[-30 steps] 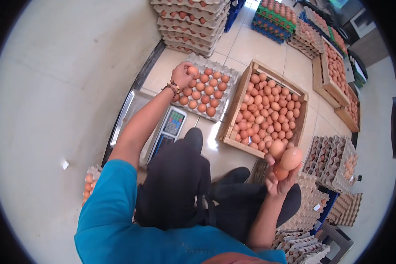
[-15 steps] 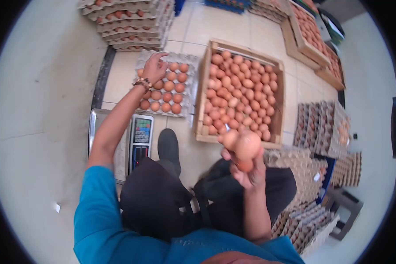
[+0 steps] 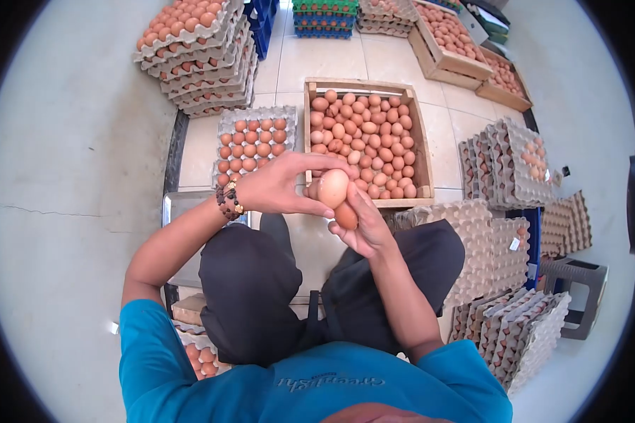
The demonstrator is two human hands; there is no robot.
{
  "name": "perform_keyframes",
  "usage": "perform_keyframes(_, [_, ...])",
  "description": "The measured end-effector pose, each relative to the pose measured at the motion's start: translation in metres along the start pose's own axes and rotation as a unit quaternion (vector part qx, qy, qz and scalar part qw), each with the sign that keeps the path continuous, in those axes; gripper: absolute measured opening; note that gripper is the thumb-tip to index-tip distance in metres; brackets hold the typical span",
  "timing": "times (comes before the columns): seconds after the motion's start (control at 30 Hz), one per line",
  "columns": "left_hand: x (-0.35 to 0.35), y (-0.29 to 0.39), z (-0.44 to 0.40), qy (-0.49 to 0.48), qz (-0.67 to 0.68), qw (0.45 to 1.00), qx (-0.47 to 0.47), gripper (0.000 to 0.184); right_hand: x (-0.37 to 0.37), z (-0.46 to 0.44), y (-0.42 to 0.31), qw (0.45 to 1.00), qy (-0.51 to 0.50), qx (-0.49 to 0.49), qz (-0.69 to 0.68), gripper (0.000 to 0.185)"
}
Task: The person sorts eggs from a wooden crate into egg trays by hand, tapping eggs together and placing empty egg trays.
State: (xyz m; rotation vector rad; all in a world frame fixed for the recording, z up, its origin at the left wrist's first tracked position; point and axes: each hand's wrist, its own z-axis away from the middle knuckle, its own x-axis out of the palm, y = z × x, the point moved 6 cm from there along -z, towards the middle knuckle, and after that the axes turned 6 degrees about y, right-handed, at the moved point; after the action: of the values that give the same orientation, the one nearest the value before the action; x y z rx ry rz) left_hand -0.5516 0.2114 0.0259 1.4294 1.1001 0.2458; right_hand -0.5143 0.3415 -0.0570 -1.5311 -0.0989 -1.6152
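In front of my knees, my left hand (image 3: pixel 283 185), with beaded bracelets at the wrist, curls its thumb and fingers around a light brown egg (image 3: pixel 333 188). My right hand (image 3: pixel 369 229) meets it from the other side and holds a darker egg (image 3: pixel 346 216) just below the light one. Part of another egg seems to show behind my left fingers, mostly hidden. Beyond my hands stands a wooden crate (image 3: pixel 421 141) of loose brown eggs. Left of the crate lies a grey egg tray (image 3: pixel 224 127) with rows of eggs in it.
Tall stacks of filled trays (image 3: pixel 212 70) stand at the far left. More stacked trays (image 3: pixel 504 169) and empty cartons (image 3: pixel 466 233) are on the right, near a grey stool (image 3: pixel 585 296). Other egg crates (image 3: pixel 441 60) sit at the back right. A scale (image 3: pixel 180 211) is partly hidden by my left arm.
My left hand has come back from over the tray to the eggs in my right hand. My right hand has moved left and slightly up, and the view has shifted.
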Motion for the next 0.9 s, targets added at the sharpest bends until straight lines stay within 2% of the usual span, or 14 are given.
perform_keyframes(0.1, [-0.005,-0.005,0.012,0.087,0.263,0.957,-0.085,0.067,0.006,0.002,-0.001,1.0,-0.023,0.003,-0.014,0.049])
perform_keyframes(0.2, [-0.031,0.003,0.024,0.192,0.419,0.875,-0.146,0.069,0.019,0.006,-0.008,0.997,-0.079,-0.005,0.015,0.049])
perform_keyframes(0.23, [-0.037,0.003,0.032,0.203,0.421,0.865,-0.184,0.07,0.023,0.009,-0.012,0.995,-0.087,-0.02,0.042,0.049])
perform_keyframes(0.33, [-0.035,-0.007,0.051,0.129,0.336,0.898,-0.254,0.067,0.032,0.016,-0.018,0.99,-0.101,-0.037,0.092,0.049])
perform_keyframes(0.37, [-0.031,-0.008,0.054,0.124,0.262,0.92,-0.264,0.055,0.033,0.018,-0.018,0.989,-0.101,-0.037,0.103,0.048])
perform_keyframes(0.47, [-0.014,0.03,0.037,0.052,-0.01,0.982,-0.181,0.041,0.026,0.019,-0.014,0.984,-0.11,-0.022,0.141,0.049])
perform_keyframes(0.5, [-0.011,0.029,0.038,0.092,-0.028,0.977,-0.193,0.04,0.028,0.02,-0.014,0.984,-0.111,-0.022,0.138,0.05])
perform_keyframes(0.6, [-0.008,0.046,0.028,0.078,-0.268,0.952,-0.128,0.044,0.031,0.02,-0.011,0.987,-0.102,-0.016,0.121,0.05])
perform_keyframes(0.63, [-0.006,0.046,0.026,0.092,-0.262,0.954,-0.113,0.046,0.029,0.02,-0.009,0.99,-0.09,-0.012,0.109,0.05])
perform_keyframes(0.73, [0.0,0.041,0.021,0.02,-0.285,0.933,-0.22,0.045,0.025,0.017,-0.004,0.998,-0.066,0.014,0.021,0.049])
perform_keyframes(0.83, [-0.009,0.018,0.026,0.097,-0.13,0.981,-0.107,0.05,0.033,0.015,-0.004,0.996,-0.025,0.055,-0.06,0.052])
perform_keyframes(0.9, [-0.023,0.01,0.042,0.142,0.029,0.961,-0.235,0.051,0.028,0.013,-0.003,0.992,-0.015,0.061,-0.114,0.056])
